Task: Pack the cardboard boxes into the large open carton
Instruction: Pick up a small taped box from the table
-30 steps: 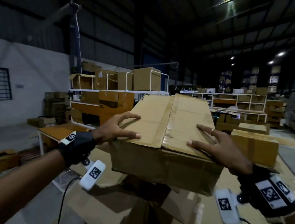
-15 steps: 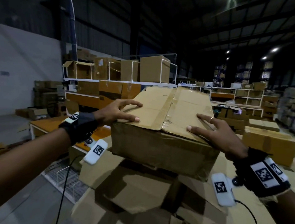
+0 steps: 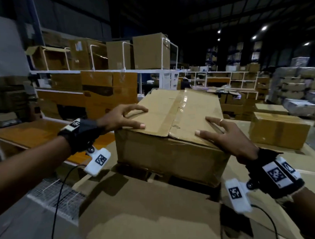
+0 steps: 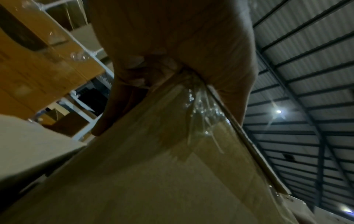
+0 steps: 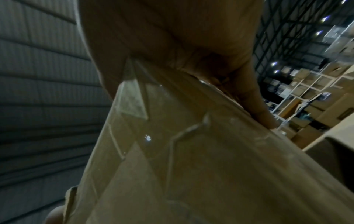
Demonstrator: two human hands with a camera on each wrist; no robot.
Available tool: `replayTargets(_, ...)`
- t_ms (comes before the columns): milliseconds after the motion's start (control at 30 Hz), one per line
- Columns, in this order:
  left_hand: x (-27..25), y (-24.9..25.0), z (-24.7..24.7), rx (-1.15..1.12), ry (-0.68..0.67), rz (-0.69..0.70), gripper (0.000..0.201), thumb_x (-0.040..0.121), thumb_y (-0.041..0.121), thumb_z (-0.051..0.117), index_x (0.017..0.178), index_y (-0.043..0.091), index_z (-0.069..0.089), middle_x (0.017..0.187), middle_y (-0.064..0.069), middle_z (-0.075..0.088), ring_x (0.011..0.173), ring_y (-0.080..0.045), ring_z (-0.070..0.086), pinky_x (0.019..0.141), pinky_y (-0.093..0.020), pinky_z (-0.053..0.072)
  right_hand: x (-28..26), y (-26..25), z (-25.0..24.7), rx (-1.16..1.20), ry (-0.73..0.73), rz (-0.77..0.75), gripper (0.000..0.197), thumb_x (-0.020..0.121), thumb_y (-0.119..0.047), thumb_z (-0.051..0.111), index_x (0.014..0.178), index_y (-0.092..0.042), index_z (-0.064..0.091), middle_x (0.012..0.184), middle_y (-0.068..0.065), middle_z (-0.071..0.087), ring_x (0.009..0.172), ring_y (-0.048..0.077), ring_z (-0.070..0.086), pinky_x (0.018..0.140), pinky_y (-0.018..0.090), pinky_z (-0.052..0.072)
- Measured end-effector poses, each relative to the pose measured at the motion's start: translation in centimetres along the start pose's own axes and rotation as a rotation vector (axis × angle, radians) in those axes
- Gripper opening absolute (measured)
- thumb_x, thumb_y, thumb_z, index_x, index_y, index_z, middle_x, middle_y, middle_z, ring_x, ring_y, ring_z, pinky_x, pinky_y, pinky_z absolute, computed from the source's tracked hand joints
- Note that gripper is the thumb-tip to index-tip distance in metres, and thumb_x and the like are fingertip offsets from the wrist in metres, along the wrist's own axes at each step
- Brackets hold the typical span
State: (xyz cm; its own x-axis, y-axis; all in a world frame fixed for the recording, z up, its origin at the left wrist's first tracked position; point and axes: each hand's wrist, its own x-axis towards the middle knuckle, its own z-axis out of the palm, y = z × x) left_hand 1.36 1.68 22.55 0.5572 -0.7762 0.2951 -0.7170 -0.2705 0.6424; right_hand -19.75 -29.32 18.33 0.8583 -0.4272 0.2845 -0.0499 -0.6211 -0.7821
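Two hands carry a taped cardboard box [image 3: 172, 136] over the mouth of the large open carton [image 3: 148, 210], near its far side. Left hand [image 3: 120, 119] clasps the box's left top edge, thumb on top; right hand [image 3: 226, 136] lies spread on the right flap, its grip wrapped over the edge. Right of them another closed box [image 3: 278, 132] sits on flattened cardboard. Far left, a white shelf rack [image 3: 96, 70] holds cartons beyond an orange counter [image 3: 27, 134].
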Motion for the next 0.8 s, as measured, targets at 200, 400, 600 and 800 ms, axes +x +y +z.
replayTargets(200,1.9,-7.1,2.3,-0.062,-0.113,0.012,0.080,0.062,0.059,0.086,0.135,0.037,0.064,0.149,0.012,0.048,0.133,-0.009,0.049,0.104,-0.032,0.047,0.0,1.5,2.7,-0.102,-0.041,0.109,0.097,0.062,-0.074,0.080,0.147,-0.038,0.050,0.159,-0.007,0.040,0.143,0.018,0.039,0.113,0.040,0.037)
replayTargets(400,2.9,-10.3,4.3,-0.037,-0.214,-0.027,0.111,0.049,0.076,0.086,0.147,0.043,0.047,0.152,0.019,0.039,0.137,-0.009,0.038,0.108,-0.032,0.037,0.0,2.6,4.6,-0.199,-0.119,0.268,0.105,0.057,-0.075,0.083,0.149,-0.047,0.042,0.162,-0.002,0.033,0.146,0.023,0.033,0.116,0.044,0.034)
replayTargets(600,1.3,-10.9,5.0,0.049,-0.250,-0.044,0.119,0.055,0.056,0.096,0.155,0.045,0.032,0.164,0.014,0.031,0.145,-0.015,0.034,0.112,-0.034,0.037,-1.0,2.0,4.3,-0.276,-0.206,0.305,0.110,0.045,-0.079,0.085,0.144,-0.058,0.042,0.162,-0.009,0.032,0.147,0.022,0.031,0.118,0.048,0.034)
replayTargets(800,0.4,-10.1,3.9,-0.013,-0.320,-0.094,0.115,0.054,0.051,0.097,0.154,0.041,0.041,0.159,0.017,0.036,0.136,-0.007,0.036,0.110,-0.036,0.040,-1.8,0.6,3.8,-0.257,-0.247,0.303,0.109,0.042,-0.079,0.086,0.141,-0.059,0.046,0.162,-0.013,0.032,0.148,0.019,0.031,0.119,0.051,0.034)
